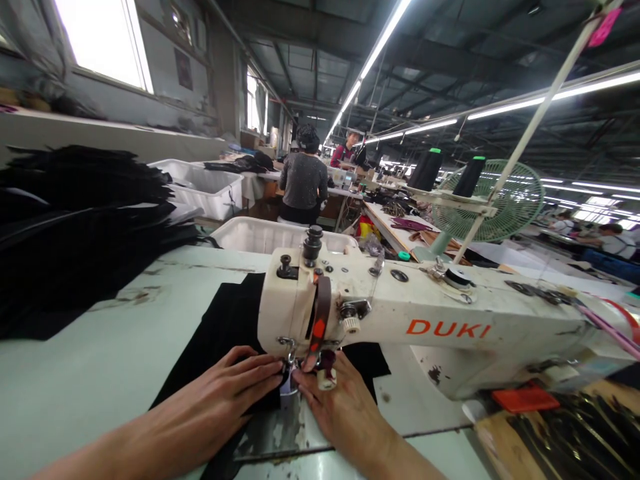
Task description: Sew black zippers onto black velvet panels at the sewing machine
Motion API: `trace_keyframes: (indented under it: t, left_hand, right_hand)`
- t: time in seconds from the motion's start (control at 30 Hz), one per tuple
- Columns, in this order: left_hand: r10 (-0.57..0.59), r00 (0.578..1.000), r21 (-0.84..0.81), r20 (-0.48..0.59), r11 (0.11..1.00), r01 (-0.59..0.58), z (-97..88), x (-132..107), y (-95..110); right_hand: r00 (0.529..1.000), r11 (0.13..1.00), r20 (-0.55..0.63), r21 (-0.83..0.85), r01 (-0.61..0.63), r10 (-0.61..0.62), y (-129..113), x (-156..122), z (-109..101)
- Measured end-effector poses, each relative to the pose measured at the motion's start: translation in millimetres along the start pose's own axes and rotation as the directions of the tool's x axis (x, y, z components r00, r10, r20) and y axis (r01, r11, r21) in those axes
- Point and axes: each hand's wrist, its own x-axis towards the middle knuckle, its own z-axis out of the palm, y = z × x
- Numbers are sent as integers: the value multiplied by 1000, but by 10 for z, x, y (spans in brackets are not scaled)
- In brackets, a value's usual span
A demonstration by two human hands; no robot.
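Black fabric pieces (pixel 220 333) lie on the pale sewing table, under the head of a white sewing machine (pixel 375 300). My left hand (pixel 230 387) rests flat on the fabric, left of the needle, its fingers stretched out and their tips near the presser foot (pixel 291 373). Just right of the needle, my right hand (pixel 345 407) lies low over the work. Its visible thumb side points at the presser foot, and the machine head hides part of its other fingers. Neither hand is closed round anything I can see. The stitching point itself is mostly covered.
A tall stack of black cut pieces (pixel 75 233) fills the table's left. White plastic bins (pixel 240 230) stand beyond it. At right are thread cones (pixel 425 170), a green fan (pixel 493 200) and a box of dark strips with metallic lines (pixel 575 433). Co-workers (pixel 304 180) sit further off.
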Motion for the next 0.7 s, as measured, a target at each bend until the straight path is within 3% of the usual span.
trace_keyframes:
  t: [0.37, 0.7]
  left_hand:
    - [-8, 1000, 67, -8, 998, 8, -91, 79, 76]
    - [-70, 997, -36, 11, 997, 71, -187, 140, 133]
  right_hand:
    - [999, 999, 23, -9, -37, 38, -15, 24, -35]
    - [998, 998, 3, 28, -61, 61, -74, 37, -92]
